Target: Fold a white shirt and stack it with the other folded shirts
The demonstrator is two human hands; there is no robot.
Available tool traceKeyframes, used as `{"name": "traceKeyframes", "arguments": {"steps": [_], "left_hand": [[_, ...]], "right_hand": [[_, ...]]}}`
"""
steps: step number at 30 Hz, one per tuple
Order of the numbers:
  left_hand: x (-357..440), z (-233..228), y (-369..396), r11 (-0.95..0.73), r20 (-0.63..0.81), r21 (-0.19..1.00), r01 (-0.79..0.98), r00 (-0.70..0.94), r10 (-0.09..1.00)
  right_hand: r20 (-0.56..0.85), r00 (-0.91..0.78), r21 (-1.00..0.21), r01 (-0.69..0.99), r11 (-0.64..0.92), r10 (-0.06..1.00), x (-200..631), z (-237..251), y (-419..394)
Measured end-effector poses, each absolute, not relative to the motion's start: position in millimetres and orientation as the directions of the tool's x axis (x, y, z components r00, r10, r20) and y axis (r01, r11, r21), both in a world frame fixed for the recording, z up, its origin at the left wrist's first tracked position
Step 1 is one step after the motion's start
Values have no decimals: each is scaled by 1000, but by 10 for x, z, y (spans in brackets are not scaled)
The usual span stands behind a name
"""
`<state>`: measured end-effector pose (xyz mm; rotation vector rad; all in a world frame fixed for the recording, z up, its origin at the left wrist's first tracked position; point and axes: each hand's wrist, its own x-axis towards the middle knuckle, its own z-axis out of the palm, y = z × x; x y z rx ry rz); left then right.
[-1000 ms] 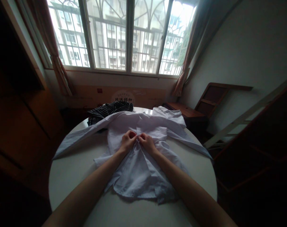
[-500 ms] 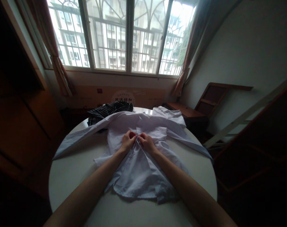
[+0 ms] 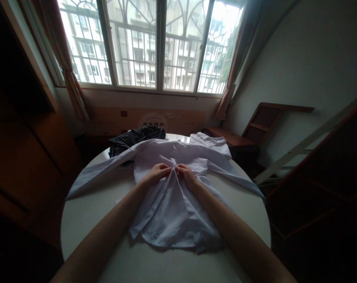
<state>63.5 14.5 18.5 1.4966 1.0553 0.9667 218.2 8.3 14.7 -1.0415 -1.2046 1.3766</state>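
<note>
My left hand (image 3: 157, 173) and right hand (image 3: 185, 175) seemingly pinch the pale blue cotton shirt's (image 3: 172, 208) front; round white table (image 3: 86, 212) edge bare around.

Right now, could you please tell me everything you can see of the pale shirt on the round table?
The pale shirt looks like thin, creased woven cloth, whitish-lilac. It lies spread on the white round table, hem toward the wearer, sleeves stretched out to either side. The left hand and right hand pinch its front edges together at mid-chest. At the far edge it touches a dark striped garment.
</note>
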Motion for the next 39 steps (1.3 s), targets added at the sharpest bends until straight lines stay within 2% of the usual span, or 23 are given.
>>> {"name": "traceKeyframes", "arguments": {"steps": [3,6,7,9,10,12,14,15,17,20,22,26,28,30,39], "left_hand": [[473,290,127,-138,-49,931,337,492,869],[394,355,78,-247,-106,787,565,518,849],[393,368,55,-283,-96,740,611,512,854],[420,394,4,-347,-63,647,679,501,863],[443,410,-22,-384,-35,605,697,505,863],[493,448,-77,-469,63,537,701,521,851],[537,481,-137,-554,202,493,670,531,823],[554,489,-171,-586,255,485,649,536,805],[577,485,-250,-611,270,519,597,564,780],[584,440,-384,-581,206,636,507,615,762],[584,409,-464,-554,204,672,491,596,777],[599,382,-539,-526,174,607,595,546,819],[610,371,-538,-521,142,575,631,550,823],[614,346,-529,-513,127,579,634,552,824],[587,265,-534,-474,233,702,532,457,859]], "right_hand": [[-45,-163,-992,-113,-64,986,2204,172,91],[-80,-163,-994,-56,-90,983,2226,215,97],[-81,-166,-997,2,-82,983,2239,245,88],[-85,-219,-968,248,-29,972,2272,335,36],[-92,-271,-909,415,30,958,2288,391,-8],[-93,-378,-686,695,216,921,2306,508,-128],[-38,-431,-452,812,369,902,2290,602,-267],[-8,-436,-356,842,405,900,2270,635,-334],[21,-423,-229,880,416,906,2218,672,-448],[8,-424,-173,891,419,906,2155,704,-572],[-5,-445,-154,885,439,895,2143,732,-646],[-73,-475,-76,879,470,877,2181,761,-791],[-80,-469,-81,882,463,879,2220,729,-831],[-55,-436,-137,894,426,898,2267,670,-835],[-4,-406,-432,825,364,914,2421,498,-685]]}}
